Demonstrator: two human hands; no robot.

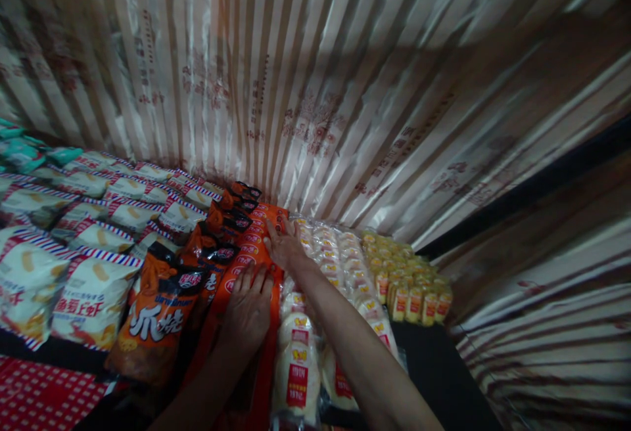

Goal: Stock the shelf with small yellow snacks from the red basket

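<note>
Teal packets (22,155) lay at ten o'clock from the hands, striped white bags (98,296) at nine. Orange-and-black bags (158,316) crowded the left hand (248,306), flat on the orange packets (251,240), fingers extended, gripping nothing I could see. Toward one o'clock, the right hand (284,245) rested there too, equally unclenched, its forearm blocking some clear-wrapped white packs (329,253); yellow packs (404,270) sat at three.

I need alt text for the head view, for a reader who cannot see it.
A person's left hand and right hand touch orange packaging, the right farther forward. White bags and orange bags sit left, pale packs and yellow packs right, striped sheeting behind.
</note>
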